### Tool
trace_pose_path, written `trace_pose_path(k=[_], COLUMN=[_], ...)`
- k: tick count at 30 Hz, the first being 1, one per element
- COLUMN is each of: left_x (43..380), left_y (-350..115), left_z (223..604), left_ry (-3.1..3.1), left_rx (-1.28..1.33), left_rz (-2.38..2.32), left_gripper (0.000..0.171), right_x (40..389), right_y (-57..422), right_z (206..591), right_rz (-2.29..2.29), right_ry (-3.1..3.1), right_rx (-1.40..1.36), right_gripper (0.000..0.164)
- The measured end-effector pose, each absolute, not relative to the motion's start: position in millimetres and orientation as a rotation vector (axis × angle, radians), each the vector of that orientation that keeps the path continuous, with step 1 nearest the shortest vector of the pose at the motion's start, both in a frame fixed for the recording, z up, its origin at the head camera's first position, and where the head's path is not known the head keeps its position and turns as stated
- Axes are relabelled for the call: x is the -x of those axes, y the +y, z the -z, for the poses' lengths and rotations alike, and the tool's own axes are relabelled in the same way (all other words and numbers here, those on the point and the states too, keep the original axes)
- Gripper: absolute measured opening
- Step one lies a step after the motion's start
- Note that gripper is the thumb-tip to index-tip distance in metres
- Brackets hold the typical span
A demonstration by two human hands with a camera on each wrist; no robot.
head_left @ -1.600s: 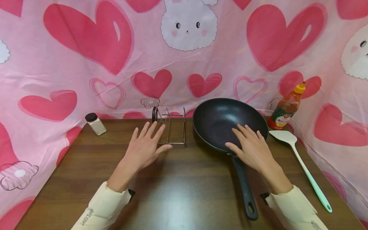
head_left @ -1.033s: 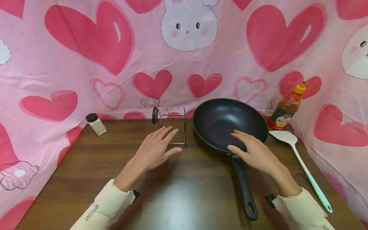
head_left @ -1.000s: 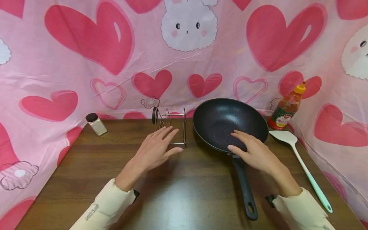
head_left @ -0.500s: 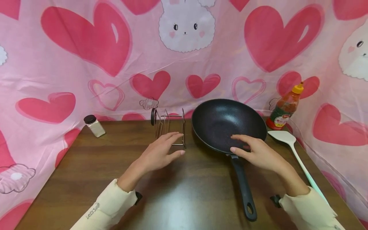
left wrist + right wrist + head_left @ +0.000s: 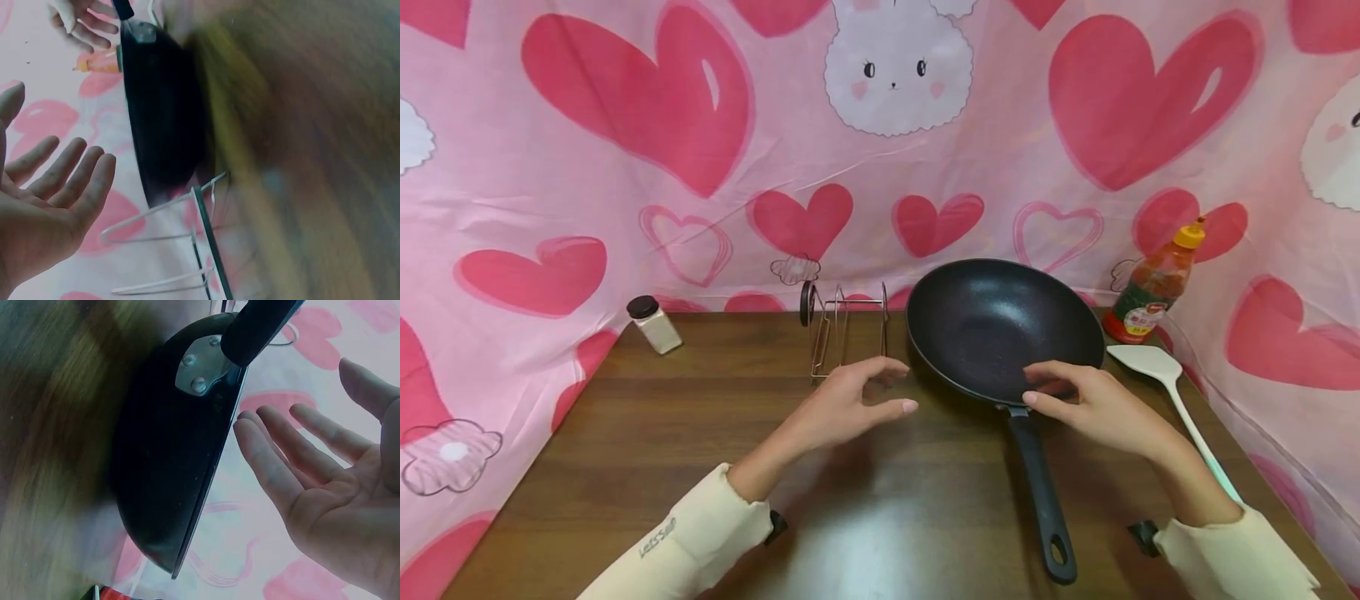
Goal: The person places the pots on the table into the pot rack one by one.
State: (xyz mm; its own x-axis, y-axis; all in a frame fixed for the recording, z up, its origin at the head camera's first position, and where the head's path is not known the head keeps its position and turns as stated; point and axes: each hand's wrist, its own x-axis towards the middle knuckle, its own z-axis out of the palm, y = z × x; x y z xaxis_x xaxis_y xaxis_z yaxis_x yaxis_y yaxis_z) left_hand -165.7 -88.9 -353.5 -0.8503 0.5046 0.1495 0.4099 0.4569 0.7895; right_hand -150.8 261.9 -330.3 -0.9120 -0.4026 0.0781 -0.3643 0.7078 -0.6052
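My left hand (image 5: 850,404) hovers over the table just in front of a wire rack (image 5: 850,304), fingers loosely bent and thumb apart, holding nothing. My right hand (image 5: 1093,408) hangs over the near right rim of a black frying pan (image 5: 985,325), its fingers relaxed with nothing between them. The pan's dark handle (image 5: 1041,500) points toward me, left of the right wrist. In the right wrist view the right-hand fingers (image 5: 269,456) are spread beside the pan's rim. The left wrist view shows the left palm (image 5: 37,231) facing the rack (image 5: 206,237).
A small jar with a black lid (image 5: 655,325) stands at the back left of the wooden table (image 5: 647,450). A red sauce bottle (image 5: 1153,287) stands at the back right, near a white and mint-green spatula (image 5: 1180,400). A pink heart-print cloth (image 5: 820,150) hangs behind.
Both hands have drawn back toward me and shifted right, turning from flat, spread fingers to looser, bent ones with thumbs apart. The pan, rack, jar, bottle and spatula stay in place.
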Motion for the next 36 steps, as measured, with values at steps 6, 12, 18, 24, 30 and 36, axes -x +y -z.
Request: trace_pose_path(k=[6,12,18,24,30,36], left_x=[160,153,149,145,139,134], left_y=[-76,-56,-42,-33,-22,-9], left_z=[360,373,378,383,386,387], left_ry=[2.413,2.249,2.229,2.159,1.998,1.901], left_rx=[-0.786,-0.820,-0.862,-0.820,-0.747,-0.699], left_rz=[-1.421,-1.409,-1.352,-1.341,-1.389,-1.434], left_gripper=[0.040,0.033,0.034,0.037,0.034,0.028], right_x=[155,156,153,148,152,153], right_y=[264,265,266,275,276,278], right_z=[333,330,331,341,351,360], right_rz=[0.999,0.951,0.939,1.068,1.093,1.118], right_ry=[2.845,2.889,2.860,2.697,2.496,2.407], right_rx=[0.677,0.646,0.600,0.578,0.516,0.470], right_gripper=[0.034,0.030,0.021,0.016,0.026,0.034])
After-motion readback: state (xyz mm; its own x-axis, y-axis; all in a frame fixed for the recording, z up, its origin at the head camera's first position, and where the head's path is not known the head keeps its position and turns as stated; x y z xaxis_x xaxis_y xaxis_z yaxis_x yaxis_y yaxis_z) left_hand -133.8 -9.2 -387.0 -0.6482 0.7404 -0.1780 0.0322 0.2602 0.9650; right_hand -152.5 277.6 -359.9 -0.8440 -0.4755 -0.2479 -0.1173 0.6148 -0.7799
